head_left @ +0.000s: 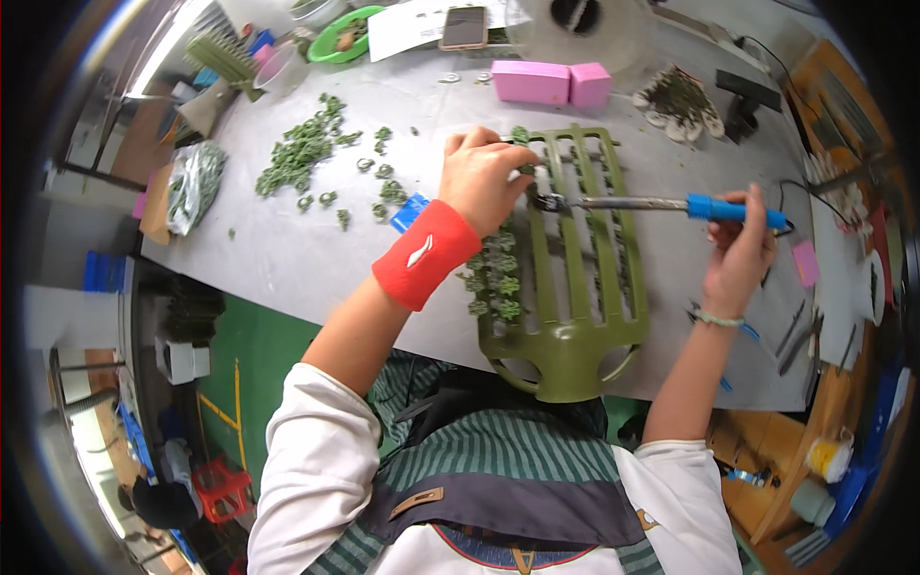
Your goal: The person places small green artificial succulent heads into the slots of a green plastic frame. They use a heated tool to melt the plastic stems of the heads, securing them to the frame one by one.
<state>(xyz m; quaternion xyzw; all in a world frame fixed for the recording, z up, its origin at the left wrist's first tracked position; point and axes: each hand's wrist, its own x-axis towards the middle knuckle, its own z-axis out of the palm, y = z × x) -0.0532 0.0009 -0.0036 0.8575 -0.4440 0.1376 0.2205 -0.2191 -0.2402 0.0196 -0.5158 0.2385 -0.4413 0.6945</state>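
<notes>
My right hand [740, 251] is closed around the blue handle of a soldering iron [704, 207]. The iron points left, and its dark tip is at the upper part of an olive-green slotted plastic frame [575, 347], right beside my left fingertips. My left hand [484, 177] is pinched at the frame's upper left edge; what sits between its fingers is mostly hidden. Small green artificial plant pieces [505, 286] line the frame's left bar below that hand, and more greenery shows between the other bars. A red wristband [426, 254] covers my left wrist.
Loose plant pieces [297, 153] lie on the grey table to the left, near a plastic bag [196, 187] of greenery. Pink blocks [530, 82], a phone [464, 28] and a glove [678, 102] are at the back. Pliers [800, 345] lie at the right.
</notes>
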